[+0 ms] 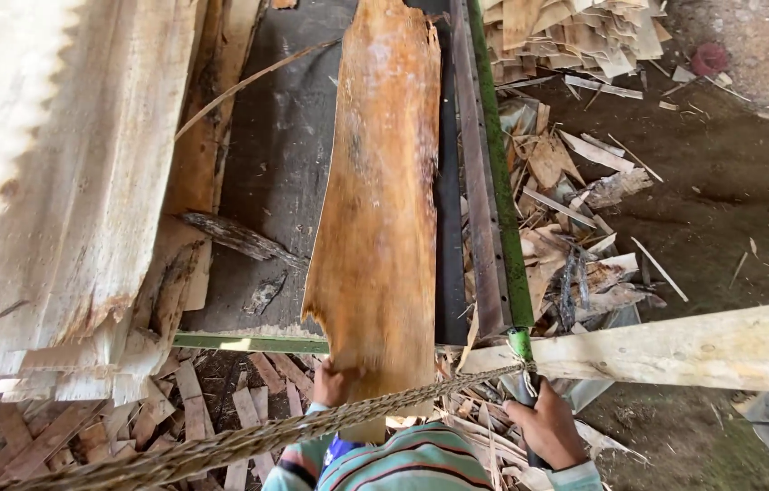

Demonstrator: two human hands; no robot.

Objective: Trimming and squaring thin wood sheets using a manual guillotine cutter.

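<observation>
A long brown sheet of wood veneer point(380, 191) lies lengthwise on a dark conveyor belt point(280, 155), its near end hanging over the belt's edge. My left hand point(334, 382) grips that near end from below. My right hand point(544, 423) is closed around a dark handle just under the green end point(521, 345) of the machine's frame rail. My striped sleeves show at the bottom. A twisted rope point(248, 441) stretches across in front of me.
A pale stack of veneer sheets point(57, 182) fills the left side. A wooden beam point(684, 345) runs to the right. Veneer scraps point(575, 236) litter the dirt floor, with more offcuts point(194, 409) below the belt and a scrap pile point(575, 32) at the far end.
</observation>
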